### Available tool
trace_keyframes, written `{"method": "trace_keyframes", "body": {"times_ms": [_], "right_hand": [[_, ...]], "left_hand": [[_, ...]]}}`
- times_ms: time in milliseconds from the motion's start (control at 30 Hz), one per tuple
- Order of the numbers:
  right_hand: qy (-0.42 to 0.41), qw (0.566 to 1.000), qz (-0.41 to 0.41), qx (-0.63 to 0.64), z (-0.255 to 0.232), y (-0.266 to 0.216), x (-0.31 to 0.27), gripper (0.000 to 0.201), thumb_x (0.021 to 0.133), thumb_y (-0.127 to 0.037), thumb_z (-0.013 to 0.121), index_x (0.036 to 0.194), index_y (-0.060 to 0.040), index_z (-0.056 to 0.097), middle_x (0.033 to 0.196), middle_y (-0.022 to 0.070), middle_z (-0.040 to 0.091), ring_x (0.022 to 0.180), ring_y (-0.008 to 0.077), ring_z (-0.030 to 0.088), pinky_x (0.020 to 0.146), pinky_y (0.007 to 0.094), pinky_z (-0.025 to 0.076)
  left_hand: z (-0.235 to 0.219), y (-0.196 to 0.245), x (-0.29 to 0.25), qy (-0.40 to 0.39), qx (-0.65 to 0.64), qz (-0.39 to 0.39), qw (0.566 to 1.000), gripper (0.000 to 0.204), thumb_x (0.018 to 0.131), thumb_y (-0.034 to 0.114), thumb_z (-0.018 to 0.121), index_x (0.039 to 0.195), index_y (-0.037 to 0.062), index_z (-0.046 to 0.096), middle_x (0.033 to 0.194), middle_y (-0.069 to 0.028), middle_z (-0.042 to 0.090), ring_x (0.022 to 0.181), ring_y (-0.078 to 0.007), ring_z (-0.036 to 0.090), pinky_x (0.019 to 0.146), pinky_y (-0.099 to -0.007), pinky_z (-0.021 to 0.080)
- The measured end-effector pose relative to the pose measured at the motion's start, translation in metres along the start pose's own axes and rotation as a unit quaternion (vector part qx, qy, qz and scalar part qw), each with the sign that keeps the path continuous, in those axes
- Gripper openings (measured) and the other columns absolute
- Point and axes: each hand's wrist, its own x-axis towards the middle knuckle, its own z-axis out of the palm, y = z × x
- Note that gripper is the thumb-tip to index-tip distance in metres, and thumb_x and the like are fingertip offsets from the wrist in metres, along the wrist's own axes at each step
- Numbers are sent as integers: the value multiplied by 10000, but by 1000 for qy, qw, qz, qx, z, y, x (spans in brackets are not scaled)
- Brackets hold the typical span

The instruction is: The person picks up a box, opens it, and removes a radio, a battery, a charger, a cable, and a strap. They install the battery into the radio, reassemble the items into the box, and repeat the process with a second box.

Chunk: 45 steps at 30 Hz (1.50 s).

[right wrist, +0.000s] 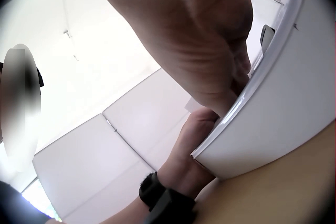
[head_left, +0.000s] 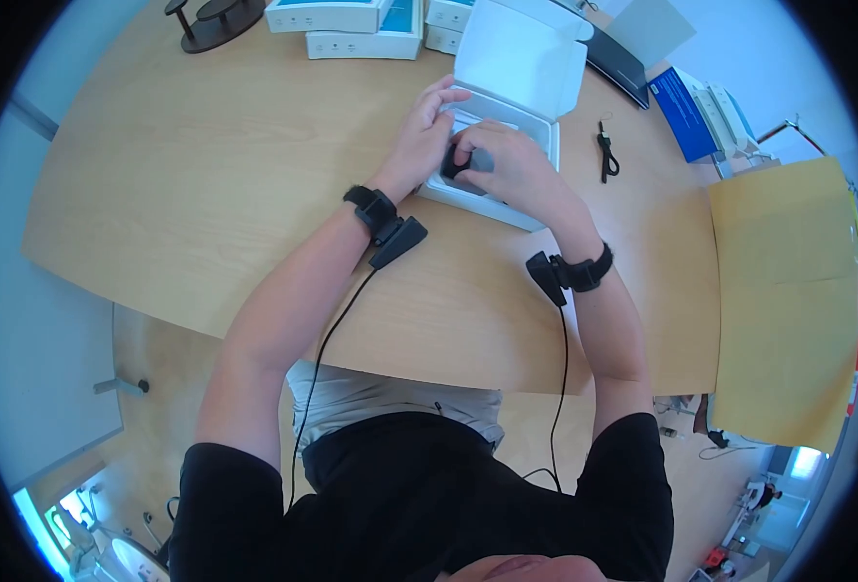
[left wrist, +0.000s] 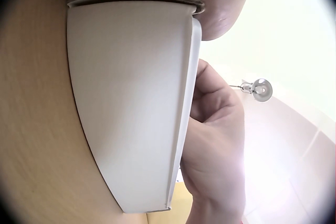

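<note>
Wood-tone desk (head_left: 206,155) under everything. We've got a dark object (head_left: 453,165) at the left inside the white box (head_left: 477,203), right hand (head_left: 516,173) reaching in, thumb and fingers clamped on it. Our left hand (head_left: 422,133) rests at the box's left rim, fingers relaxed, slightly apart. Box lid (head_left: 521,58) stands open on the far side. Black cable (head_left: 605,160) lies right; stacked boxes (head_left: 366,46) far left of the lid; yellow panel (head_left: 788,301) far right.

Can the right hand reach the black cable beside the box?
Probably yes: only bare tabletop shows between the white box and the black cable, though the right hand, gripping a dark object, must first leave the box.
</note>
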Motion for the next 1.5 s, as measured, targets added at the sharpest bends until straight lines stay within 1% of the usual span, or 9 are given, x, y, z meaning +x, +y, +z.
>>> {"method": "trace_keyframes", "body": {"times_ms": [300, 400, 533, 633, 733, 933, 1133, 1333, 1500], "right_hand": [[-17, 999, -27, 38, 3, 7, -6, 135, 881, -131, 805, 908, -39, 711, 994, 49, 736, 1061, 239, 666, 898, 374, 545], [98, 989, 41, 107, -20, 1, -23, 142, 937, -161, 788, 993, -36, 754, 1078, 43, 769, 1048, 210, 697, 902, 342, 542], [254, 945, 201, 44, -60, 61, -44, 280, 981, -291, 762, 1122, -50, 784, 1113, 92, 786, 1011, 225, 742, 904, 343, 560], [325, 917, 230, -23, -82, 122, -69, 378, 980, -355, 750, 1167, -27, 772, 1113, 126, 783, 1026, 263, 751, 899, 365, 572], [263, 905, 318, -101, -89, 183, -93, 463, 943, -391, 780, 1186, 3, 757, 1120, 153, 778, 1036, 285, 751, 897, 388, 578], [169, 878, 414, -173, -79, 210, -114, 515, 864, -423, 833, 1156, -3, 776, 1034, 149, 794, 959, 261, 768, 865, 386, 586], [238, 864, 434, -91, -79, 232, -124, 447, 864, -343, 827, 1151, -4, 781, 982, 109, 799, 890, 229, 770, 834, 355, 593], [364, 892, 268, 24, -76, 174, -96, 378, 893, -304, 827, 1155, -34, 791, 961, 78, 764, 807, 165, 711, 781, 327, 575], [211, 966, 144, 44, -61, 89, -54, 292, 944, -270, 785, 1187, -109, 799, 988, 53, 757, 863, 149, 693, 772, 314, 550]], "left_hand": [[-2, -7, 2, -3, 28, 24, 999, 381, 1068, 44, 430, 1387, 40, 640, 1700, -100, 381, 1563, -243, 356, 1261, -371, 300], [-4, -7, 2, 0, 48, 38, 998, 365, 1062, 42, 425, 1350, 44, 649, 1684, -117, 388, 1543, -266, 379, 1241, -380, 330], [-1, 0, 0, 1, 47, 26, 999, 354, 1060, 39, 447, 1342, 52, 660, 1682, -122, 395, 1550, -270, 373, 1245, -381, 322], [-1, 1, -1, 2, 47, 26, 999, 350, 1060, 38, 454, 1340, 55, 664, 1680, -124, 400, 1554, -269, 368, 1247, -383, 320], [-2, -3, 1, 2, 50, 34, 998, 347, 1061, 39, 459, 1340, 58, 665, 1680, -124, 400, 1559, -267, 363, 1250, -382, 318], [-3, -3, 1, -8, 48, 28, 998, 378, 1071, 47, 449, 1389, 71, 653, 1703, -106, 380, 1584, -254, 328, 1276, -384, 277], [-3, -3, 1, -12, 49, 23, 998, 394, 1073, 54, 445, 1411, 77, 647, 1713, -100, 373, 1597, -247, 306, 1288, -388, 255], [-3, -1, 1, -3, 58, 31, 998, 360, 1062, 43, 452, 1356, 64, 658, 1677, -115, 404, 1551, -257, 371, 1246, -374, 319], [-3, 1, 0, -5, 58, 29, 998, 357, 1063, 43, 452, 1354, 59, 658, 1680, -115, 401, 1548, -260, 376, 1239, -369, 325]]}}
